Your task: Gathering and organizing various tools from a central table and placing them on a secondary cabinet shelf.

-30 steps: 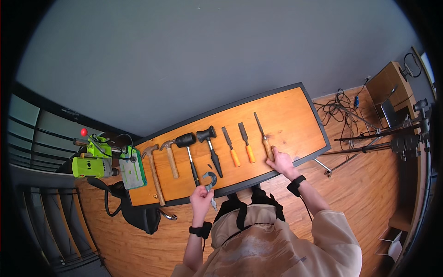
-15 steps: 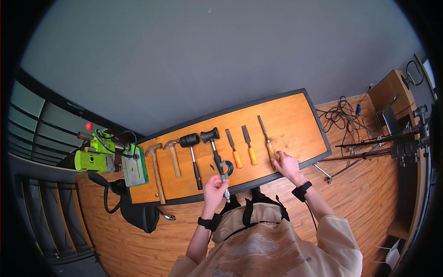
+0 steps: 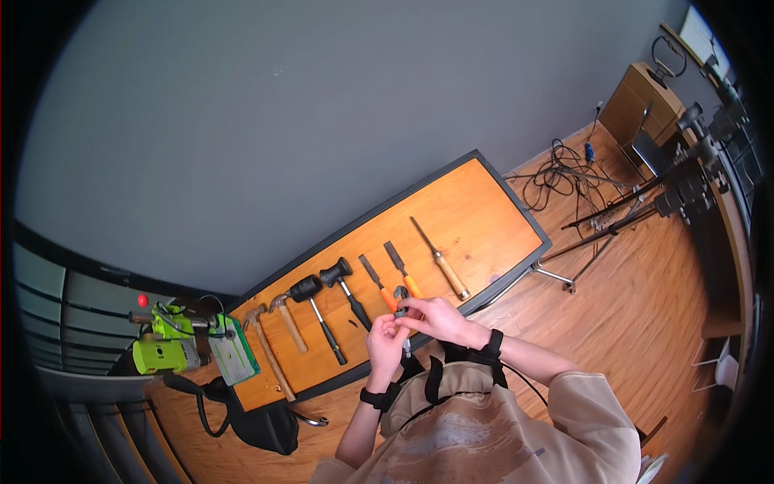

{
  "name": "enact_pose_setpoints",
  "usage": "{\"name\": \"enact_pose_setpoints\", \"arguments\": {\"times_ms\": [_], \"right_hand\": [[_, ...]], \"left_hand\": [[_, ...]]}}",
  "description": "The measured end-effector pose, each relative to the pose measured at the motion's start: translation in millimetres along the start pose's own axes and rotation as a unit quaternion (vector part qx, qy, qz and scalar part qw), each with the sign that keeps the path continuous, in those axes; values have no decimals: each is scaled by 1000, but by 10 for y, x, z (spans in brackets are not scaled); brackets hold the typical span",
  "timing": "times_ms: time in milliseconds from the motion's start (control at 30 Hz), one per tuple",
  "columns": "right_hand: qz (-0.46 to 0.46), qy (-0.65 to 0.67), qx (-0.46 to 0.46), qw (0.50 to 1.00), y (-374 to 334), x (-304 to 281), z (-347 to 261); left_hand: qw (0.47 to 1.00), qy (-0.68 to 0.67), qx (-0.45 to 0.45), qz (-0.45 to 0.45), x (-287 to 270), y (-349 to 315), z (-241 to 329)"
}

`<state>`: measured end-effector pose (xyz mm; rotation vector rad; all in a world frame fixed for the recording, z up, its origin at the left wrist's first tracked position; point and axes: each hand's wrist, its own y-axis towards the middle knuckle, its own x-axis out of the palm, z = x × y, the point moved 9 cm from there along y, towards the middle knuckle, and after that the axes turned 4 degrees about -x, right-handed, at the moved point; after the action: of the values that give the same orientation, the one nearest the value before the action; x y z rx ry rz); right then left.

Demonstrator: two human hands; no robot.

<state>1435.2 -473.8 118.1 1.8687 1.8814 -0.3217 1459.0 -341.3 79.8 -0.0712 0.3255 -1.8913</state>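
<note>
In front of my body, at the table's near edge, my left hand holds a micrometer with a dark C-shaped frame and a silver barrel. My right hand closes its fingers on the same micrometer, hiding much of it. Just beyond it lie two chisels with orange handles, the nearer-left chisel and its neighbour. Right of them rests a long chisel with a wooden handle. Leftward come two black-headed mallets, one mallet and another mallet, then a short claw hammer and a longer claw hammer.
The wooden table has a black rim and stands along a grey wall. A green drill press is at its left end. A black chair sits near left. Coiled cables and tripod legs occupy the floor at right.
My right hand has left the wooden-handled chisel, which stays on the table, and moved left to the micrometer. The view has turned, so the table appears more tilted.
</note>
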Motion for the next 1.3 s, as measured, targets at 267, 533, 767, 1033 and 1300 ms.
{"name": "enact_pose_setpoints", "arguments": {"times_ms": [267, 533, 767, 1033, 1300], "right_hand": [[48, 95, 80, 991, -147, -151, 175], [143, 89, 116, 979, -266, -470, 295], [207, 106, 148, 961, -196, -840, 532], [113, -181, 187, 959, 82, -1281, 1525], [13, -378, 152, 913, 394, -1183, 1899]], "left_hand": [[999, -19, 20, -46, 270, 85, -87], [990, -38, 29, -130, 577, 156, 48], [985, -16, 36, -168, 684, 158, 249], [995, -11, -44, -88, -246, -142, -311], [978, 38, -205, 9, -1175, -1021, -1496]]}}
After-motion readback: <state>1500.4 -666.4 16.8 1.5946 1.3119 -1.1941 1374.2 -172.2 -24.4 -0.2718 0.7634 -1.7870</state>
